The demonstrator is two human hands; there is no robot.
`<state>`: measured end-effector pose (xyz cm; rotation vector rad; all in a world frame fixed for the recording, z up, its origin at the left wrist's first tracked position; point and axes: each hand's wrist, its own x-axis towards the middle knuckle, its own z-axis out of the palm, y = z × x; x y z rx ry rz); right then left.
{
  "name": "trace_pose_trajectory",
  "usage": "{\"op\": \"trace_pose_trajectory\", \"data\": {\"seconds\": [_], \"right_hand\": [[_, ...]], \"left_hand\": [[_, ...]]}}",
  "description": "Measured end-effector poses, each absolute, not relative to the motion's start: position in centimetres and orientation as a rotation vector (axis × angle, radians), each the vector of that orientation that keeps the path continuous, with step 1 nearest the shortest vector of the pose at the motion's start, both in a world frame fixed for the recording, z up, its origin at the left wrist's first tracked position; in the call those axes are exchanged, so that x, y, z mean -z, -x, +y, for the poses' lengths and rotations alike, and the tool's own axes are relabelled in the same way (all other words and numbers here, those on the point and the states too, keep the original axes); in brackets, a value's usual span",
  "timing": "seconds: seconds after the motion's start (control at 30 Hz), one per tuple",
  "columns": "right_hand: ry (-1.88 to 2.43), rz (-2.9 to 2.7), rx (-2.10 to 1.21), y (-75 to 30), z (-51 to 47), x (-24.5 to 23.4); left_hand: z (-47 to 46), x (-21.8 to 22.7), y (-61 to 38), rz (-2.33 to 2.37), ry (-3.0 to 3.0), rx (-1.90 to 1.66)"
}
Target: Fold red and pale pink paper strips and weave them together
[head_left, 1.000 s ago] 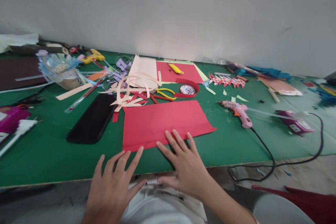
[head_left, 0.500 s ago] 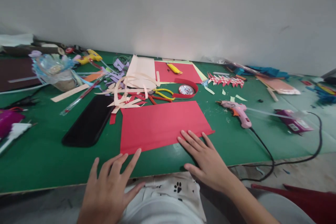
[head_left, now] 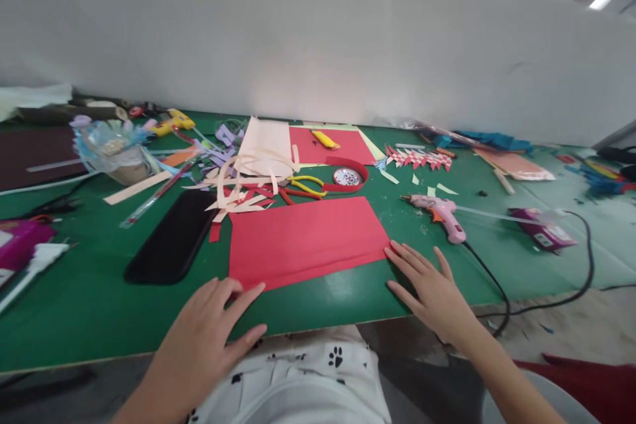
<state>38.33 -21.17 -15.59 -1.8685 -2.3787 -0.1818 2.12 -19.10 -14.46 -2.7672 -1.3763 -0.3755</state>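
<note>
A red sheet of paper [head_left: 308, 238] lies on the green table in front of me, with a narrow folded strip along its near edge. My left hand [head_left: 209, 324] touches the near left corner of the sheet, its fingers apart. At the near right corner, the fingertips of my right hand [head_left: 427, 288] rest on the paper's edge, spread out. Neither hand grips anything. Just beyond the sheet are yellow-handled scissors [head_left: 308, 185] and a red paper strip [head_left: 366, 175] curled around a round patterned tin [head_left: 347, 177].
Left of the sheet lies a black phone [head_left: 171, 238]. A pink glue gun [head_left: 442, 212] with a cord is on the right, near a purple box [head_left: 544, 230]. Behind are peach paper strips [head_left: 233, 185], a yellow cutter [head_left: 325, 139] and a woven red-white paper piece [head_left: 420, 158].
My right hand has slid right along the near edge to the sheet's corner. My left hand has moved onto the left corner, its fingers more bent.
</note>
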Motion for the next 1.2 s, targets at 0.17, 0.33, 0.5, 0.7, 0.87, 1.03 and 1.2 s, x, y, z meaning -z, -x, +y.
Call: {"op": "trace_pose_trajectory", "data": {"seconds": [0.17, 0.33, 0.5, 0.7, 0.87, 1.03, 1.2], "right_hand": [[1.642, -2.343, 0.145, -34.6, -18.6, 14.9], [1.341, -2.463, 0.049, -31.2, -16.2, 13.8], [1.165, -2.484, 0.279, -29.0, -14.8, 12.1], [0.931, -2.418, 0.516, -27.1, -12.9, 10.3], [0.843, -2.382, 0.602, -27.9, -12.0, 8.3], [0.941, -2.420, 0.663, -31.5, -12.0, 8.1], [1.170, -2.392, 0.684, -34.9, -12.8, 9.8]], "left_hand": [[-16.3, 13.3, -3.8, -1.336, 2.834, 0.358], [-14.4, 12.9, -5.1, -1.089, 2.826, 0.294], [-13.5, 11.6, -7.1, -0.953, 2.781, 0.406], [-12.2, 9.6, -9.5, -0.807, 2.712, 0.603], [-11.0, 8.1, -8.2, -0.704, 2.681, 0.645], [-10.8, 8.1, -6.0, -0.654, 2.704, 0.567], [-11.5, 9.9, -5.7, -0.649, 2.732, 0.456]]}}
